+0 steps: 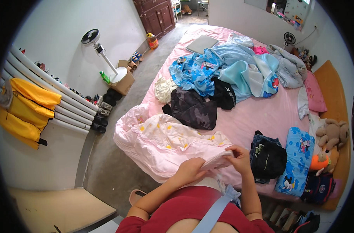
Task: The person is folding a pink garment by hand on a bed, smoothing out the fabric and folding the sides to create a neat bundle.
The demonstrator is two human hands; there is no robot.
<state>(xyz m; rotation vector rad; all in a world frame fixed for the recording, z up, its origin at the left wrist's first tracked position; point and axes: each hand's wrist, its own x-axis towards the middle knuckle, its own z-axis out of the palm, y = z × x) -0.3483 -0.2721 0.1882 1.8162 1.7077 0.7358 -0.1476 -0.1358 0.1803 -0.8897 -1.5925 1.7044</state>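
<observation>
A pale pink quilt (pixel 146 159) with a yellow-printed side lies bunched over the near left corner of the bed (pixel 247 116). My left hand (pixel 190 171) grips its near edge, fingers closed on the cloth. Farther right along the same edge, my right hand (pixel 240 158) pinches the quilt between thumb and fingers. Just right of that hand is a stack of folded dark clothes (pixel 268 157), beside a blue cartoon-print pillow (pixel 296 161). Beyond the quilt lie a dark camouflage garment (pixel 194 108), a black garment (pixel 224 95) and a cream cloth (pixel 165 90).
Blue cartoon bedding (pixel 198 72) and a grey quilt (pixel 287 66) heap at the far side. Plush toys (pixel 332 134) sit by the wooden headboard (pixel 328 85). Left of the bed, a white fan (pixel 107 60), shoes (pixel 101 120) and an oil jug (pixel 152 42) stand on the floor.
</observation>
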